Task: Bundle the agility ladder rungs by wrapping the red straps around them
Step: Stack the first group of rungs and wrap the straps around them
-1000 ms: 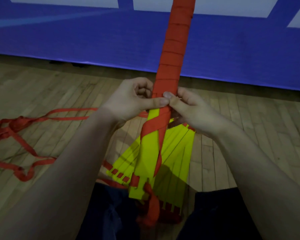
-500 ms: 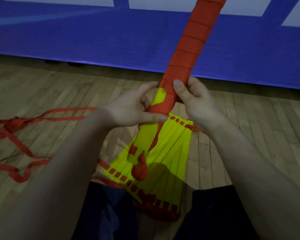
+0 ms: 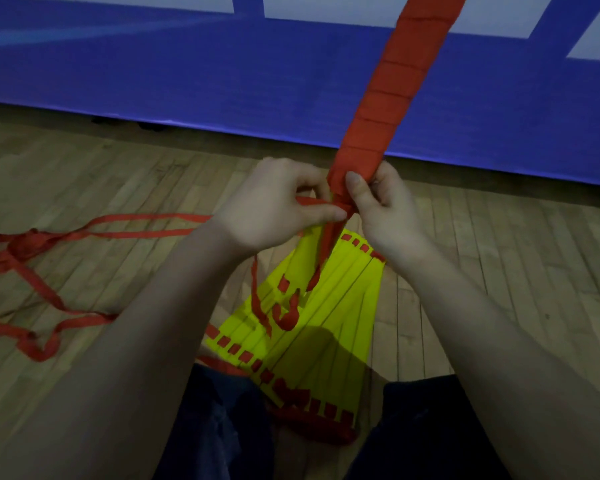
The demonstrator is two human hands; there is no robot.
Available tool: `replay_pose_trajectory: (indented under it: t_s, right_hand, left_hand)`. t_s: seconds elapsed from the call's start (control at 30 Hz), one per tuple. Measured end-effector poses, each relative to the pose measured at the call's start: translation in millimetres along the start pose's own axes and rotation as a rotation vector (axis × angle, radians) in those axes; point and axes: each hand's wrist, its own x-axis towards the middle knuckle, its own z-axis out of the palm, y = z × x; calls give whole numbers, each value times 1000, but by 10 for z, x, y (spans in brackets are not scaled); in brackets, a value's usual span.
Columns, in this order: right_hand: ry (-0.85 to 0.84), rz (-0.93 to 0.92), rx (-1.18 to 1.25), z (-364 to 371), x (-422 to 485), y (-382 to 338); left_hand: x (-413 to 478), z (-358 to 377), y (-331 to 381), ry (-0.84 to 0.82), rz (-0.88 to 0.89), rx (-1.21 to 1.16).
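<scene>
A long bundle of rungs wrapped in red strap (image 3: 392, 81) rises from between my hands toward the upper right. My left hand (image 3: 274, 209) pinches the loose red strap (image 3: 326, 244) at the bundle's lower end. My right hand (image 3: 381, 209) grips the bundle's lower end, thumb pressed on the wrap. Below them, several yellow rungs (image 3: 329, 306) fan out flat on the floor, threaded with red strap along both edges. A short strap tail hangs down over the rungs.
More loose red strap (image 3: 39, 282) lies tangled on the wooden floor (image 3: 499, 254) to the left. A blue padded wall (image 3: 222, 74) runs along the back. My knees in dark trousers (image 3: 222, 427) frame the bottom of the view.
The wrapped bundle has tilted further to the right. The red wrap now covers the yellow that showed between my hands, and my left hand has closed on the strap beside the bundle.
</scene>
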Motion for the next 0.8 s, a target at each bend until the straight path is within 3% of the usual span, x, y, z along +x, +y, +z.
replay_pose_trajectory:
  t_s: [0.17, 0.33, 0.63, 0.8]
  right_hand:
    - [-93, 10, 31, 68, -50, 21]
    - [-179, 132, 383, 67, -78, -60]
    - [-352, 170, 662, -144, -102, -232]
    - [-498, 172, 789, -166, -167, -331]
  left_hand:
    - [-1, -20, -88, 78, 29, -33]
    - [17, -27, -291, 204, -139, -143]
    - [17, 25, -118, 17, -346, -856]
    - [66, 60, -39, -52, -298, -1132]
